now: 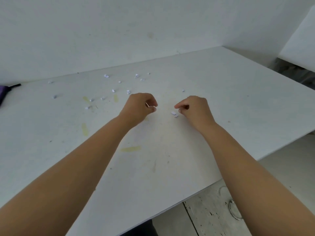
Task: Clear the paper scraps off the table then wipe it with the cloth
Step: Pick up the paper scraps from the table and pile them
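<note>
Scraps (pixel 119 82) lie scattered beyond the left hand (pixel 139 106), whose curled fingers seem to pinch one. Right hand (pixel 194 108), fingers curled, nears the closest scrap (pixel 174 113); a clumsy pinch could flick it off the surface (pixel 221 92).

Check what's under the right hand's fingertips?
A white paper scrap lies on the table just beside the right hand fingertips. Anything beneath its curled palm is hidden.
</note>
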The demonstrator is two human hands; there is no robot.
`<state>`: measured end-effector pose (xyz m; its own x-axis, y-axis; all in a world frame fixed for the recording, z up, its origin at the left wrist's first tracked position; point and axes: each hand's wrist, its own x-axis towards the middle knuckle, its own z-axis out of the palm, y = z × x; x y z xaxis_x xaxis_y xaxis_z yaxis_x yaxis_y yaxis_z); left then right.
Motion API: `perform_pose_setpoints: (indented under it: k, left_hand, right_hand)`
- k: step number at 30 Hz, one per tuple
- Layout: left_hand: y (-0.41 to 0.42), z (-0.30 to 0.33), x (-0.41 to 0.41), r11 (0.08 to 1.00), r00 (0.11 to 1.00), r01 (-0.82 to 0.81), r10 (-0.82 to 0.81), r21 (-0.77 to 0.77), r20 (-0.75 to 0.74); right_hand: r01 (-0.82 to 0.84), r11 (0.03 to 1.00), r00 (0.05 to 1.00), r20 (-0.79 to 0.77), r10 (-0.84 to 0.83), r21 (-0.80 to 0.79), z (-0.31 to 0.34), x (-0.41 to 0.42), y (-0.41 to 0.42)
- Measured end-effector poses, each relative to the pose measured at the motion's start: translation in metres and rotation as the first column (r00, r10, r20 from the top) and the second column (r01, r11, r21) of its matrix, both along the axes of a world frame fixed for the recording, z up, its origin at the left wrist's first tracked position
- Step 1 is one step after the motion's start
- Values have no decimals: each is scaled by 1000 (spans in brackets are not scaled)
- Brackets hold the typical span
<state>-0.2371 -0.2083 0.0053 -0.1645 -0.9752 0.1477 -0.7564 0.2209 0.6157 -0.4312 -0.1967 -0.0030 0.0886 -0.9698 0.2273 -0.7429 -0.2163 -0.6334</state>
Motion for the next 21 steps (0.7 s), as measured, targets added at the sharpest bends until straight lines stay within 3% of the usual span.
perform_pose_setpoints:
  k: [4,7,11,13,15,18,21]
  left_hand:
    - [-8,0,-19,986,977,161,-165,37,134]
    - [-14,-1,-32,978,958,205,-209,39,195]
    - [-18,-5,-40,971,946,234,-237,38,222]
    - [-18,-6,-43,966,942,255,-257,39,218]
    - [-19,-6,-45,961,935,275,-277,38,221]
    - [-21,-6,-46,954,930,301,-298,19,216]
    - [-27,-7,-44,967,965,255,-255,10,55]
  right_hand:
    - [14,999,975,-224,-3,47,-5,7,-2]
    - [53,992,964,-265,-20,118,-6,12,-1]
    - [42,997,960,-280,-22,66,-4,7,-1]
    - [68,996,982,-179,-57,53,-1,-3,-3]
    - [110,989,991,60,-116,104,1,-15,-7]
    - [99,965,861,465,-205,242,1,-32,-17]
    - [111,953,748,607,-268,284,0,-47,-32]
